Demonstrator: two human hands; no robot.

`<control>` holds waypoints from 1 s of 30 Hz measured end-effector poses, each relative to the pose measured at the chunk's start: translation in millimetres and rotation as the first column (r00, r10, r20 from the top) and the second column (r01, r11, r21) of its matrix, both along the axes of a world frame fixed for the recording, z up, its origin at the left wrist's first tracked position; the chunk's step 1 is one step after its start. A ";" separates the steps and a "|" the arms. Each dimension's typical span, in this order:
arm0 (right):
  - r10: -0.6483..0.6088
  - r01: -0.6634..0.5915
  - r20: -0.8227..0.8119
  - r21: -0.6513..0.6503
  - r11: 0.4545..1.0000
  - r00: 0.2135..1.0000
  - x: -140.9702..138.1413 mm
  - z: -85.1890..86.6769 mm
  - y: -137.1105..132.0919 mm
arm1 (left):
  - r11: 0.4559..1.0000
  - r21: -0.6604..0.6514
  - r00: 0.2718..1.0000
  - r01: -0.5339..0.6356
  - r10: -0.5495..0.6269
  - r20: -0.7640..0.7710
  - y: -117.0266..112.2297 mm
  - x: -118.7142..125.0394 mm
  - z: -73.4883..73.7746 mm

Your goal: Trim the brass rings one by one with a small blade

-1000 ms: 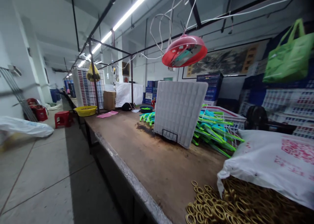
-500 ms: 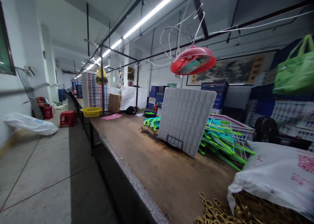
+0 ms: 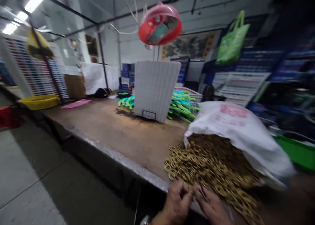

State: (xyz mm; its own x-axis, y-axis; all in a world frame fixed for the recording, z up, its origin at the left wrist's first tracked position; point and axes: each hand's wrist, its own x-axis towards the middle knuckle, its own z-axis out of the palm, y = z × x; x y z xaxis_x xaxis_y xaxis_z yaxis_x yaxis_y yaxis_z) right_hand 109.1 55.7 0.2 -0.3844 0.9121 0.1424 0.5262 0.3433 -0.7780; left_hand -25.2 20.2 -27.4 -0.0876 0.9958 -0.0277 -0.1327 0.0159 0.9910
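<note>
My left hand (image 3: 176, 202) is at the table's front edge, its fingers curled and closed. Whatever it may hold is hidden and blurred. Close beside it, my right hand (image 3: 212, 205) is closed around a thin dark tool (image 3: 203, 192), whose kind I cannot make out. Both hands are right at the near side of a heap of brass-coloured rings (image 3: 189, 164). The rings spread out from the open mouth of a white woven sack (image 3: 221, 116) lying on its side, with red print on it.
On the worktable (image 3: 110, 129) a white ribbed panel (image 3: 155, 90) stands upright in a black wire stand, with green and turquoise pieces (image 3: 183, 103) behind it. A red lamp (image 3: 159, 24) hangs above. A yellow basin (image 3: 40, 101) and pink sheet (image 3: 76, 103) are further left; a green tray (image 3: 296, 154) is at right.
The view has turned to the right and down. Both my hands have come into sight at the bottom, and more of the ring heap and sack now shows.
</note>
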 end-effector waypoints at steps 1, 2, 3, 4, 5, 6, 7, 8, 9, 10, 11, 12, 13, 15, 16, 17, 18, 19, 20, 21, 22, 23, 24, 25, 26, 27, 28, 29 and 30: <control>0.029 -0.030 -0.032 -0.023 0.999 0.999 -0.4 2.8 -1.5 | 0.996 0.084 0.996 -0.027 0.034 -0.085 -2.7 1.9 2.4; 0.016 -0.018 -0.058 -0.032 0.999 0.998 -1.0 5.8 -2.7 | 0.990 0.136 0.992 -0.022 0.039 -0.122 -5.1 2.8 5.4; 0.000 -0.004 -0.078 -0.053 0.999 0.997 -1.7 8.5 -3.9 | 0.987 0.158 0.991 -0.019 0.040 -0.131 -7.1 2.6 8.7; -0.015 0.006 -0.094 -0.092 0.996 0.995 -2.3 10.7 -5.2 | 0.987 0.159 0.991 -0.016 0.037 -0.126 -8.6 1.7 11.8; -0.021 0.007 -0.112 -0.129 0.992 0.993 -2.7 12.3 -6.9 | 0.989 0.146 0.994 -0.004 0.019 -0.105 -9.8 0.5 14.6; -0.028 0.008 -0.137 -0.144 0.990 0.990 -2.8 13.1 -8.8 | 0.992 0.122 0.997 0.024 -0.015 -0.076 -10.8 -0.9 16.8; -0.029 0.003 -0.162 -0.160 0.987 0.986 -2.7 13.2 -10.9 | 0.996 0.073 0.998 0.056 -0.054 -0.036 -11.7 -2.2 18.4; -0.028 -0.006 -0.189 -0.181 0.983 0.982 -2.2 12.8 -12.9 | 0.994 -0.001 0.994 0.105 -0.105 0.019 -12.7 -3.2 19.4; -0.031 -0.013 -0.217 -0.197 0.980 0.976 -1.5 11.9 -14.6 | 0.988 -0.058 0.987 0.146 -0.142 0.080 -13.7 -3.7 19.9; -0.029 -0.021 -0.243 -0.200 0.979 0.970 -0.7 10.6 -15.8 | 0.978 -0.100 0.975 0.184 -0.169 0.142 -14.9 -3.8 20.0; -0.029 -0.027 -0.262 -0.204 0.979 0.965 0.1 9.2 -16.5 | 0.968 -0.129 0.962 0.214 -0.186 0.199 -16.1 -3.5 19.9; -0.030 -0.029 -0.275 -0.209 0.977 0.961 0.8 7.6 -16.8 | 0.961 -0.145 0.949 0.235 -0.195 0.247 -17.2 -2.7 19.6; -0.035 -0.028 -0.282 -0.216 0.976 0.959 1.4 6.0 -16.7 | 0.957 -0.154 0.940 0.247 -0.198 0.279 -18.3 -1.6 19.3; -0.052 -0.019 -0.285 -0.240 0.970 0.957 2.0 2.9 -16.0 | 0.955 -0.160 0.936 0.251 -0.197 0.293 -19.7 1.0 19.0; -0.062 -0.011 -0.283 -0.250 0.968 0.957 2.2 1.6 -15.6 | 0.956 -0.159 0.940 0.247 -0.196 0.279 -20.0 2.4 19.0; -0.072 0.000 -0.279 -0.253 0.968 0.957 2.4 0.6 -15.4 | 0.958 -0.158 0.947 0.239 -0.193 0.258 -20.0 3.8 19.2; -0.082 0.010 -0.275 -0.251 0.968 0.958 2.7 -0.3 -15.3 | 0.959 -0.160 0.952 0.234 -0.193 0.237 -19.6 5.3 19.3; -0.092 0.023 -0.270 -0.250 0.968 0.959 3.4 -1.0 -15.2 | 0.958 -0.164 0.955 0.236 -0.196 0.224 -19.1 6.8 19.5; -0.107 0.038 -0.266 -0.251 0.967 0.958 4.3 -1.7 -15.3 | 0.955 -0.171 0.954 0.241 -0.201 0.222 -18.4 8.4 19.5; -0.123 0.053 -0.266 -0.253 0.966 0.956 5.6 -2.5 -15.3 | 0.951 -0.181 0.951 0.251 -0.208 0.228 -17.5 10.1 19.2; -0.137 0.066 -0.268 -0.258 0.964 0.954 7.2 -3.4 -15.4 | 0.945 -0.194 0.947 0.265 -0.216 0.238 -16.7 12.0 18.8; -0.150 0.075 -0.273 -0.266 0.961 0.950 9.1 -4.4 -15.6 | 0.937 -0.206 0.941 0.282 -0.228 0.251 -16.0 14.0 18.1; -0.161 0.081 -0.281 -0.276 0.958 0.946 11.2 -5.6 -15.8 | 0.930 -0.214 0.935 0.298 -0.239 0.263 -15.3 16.1 17.2; -0.169 0.083 -0.290 -0.287 0.954 0.942 13.4 -6.9 -16.0 | 0.926 -0.217 0.930 0.310 -0.247 0.272 -14.9 18.2 16.3; -0.176 0.083 -0.299 -0.299 0.951 0.938 15.6 -8.2 -16.3 | 0.922 -0.217 0.925 0.320 -0.255 0.281 -14.6 20.4 15.4; -0.181 0.081 -0.304 -0.314 0.946 0.935 17.7 -9.4 -16.7 | 0.920 -0.213 0.920 0.328 -0.260 0.293 -14.4 22.5 14.7; -0.187 0.080 -0.309 -0.329 0.941 0.932 19.6 -10.6 -17.1 | 0.919 -0.208 0.914 0.336 -0.265 0.306 -14.4 24.6 14.2; -0.191 0.077 -0.317 -0.342 0.937 0.929 21.4 -11.6 -17.5 | 0.917 -0.206 0.909 0.342 -0.267 0.319 -14.4 26.6 14.0; -0.194 0.070 -0.328 -0.353 0.933 0.925 23.1 -12.6 -17.9 | 0.914 -0.209 0.905 0.347 -0.267 0.331 -14.4 28.5 14.1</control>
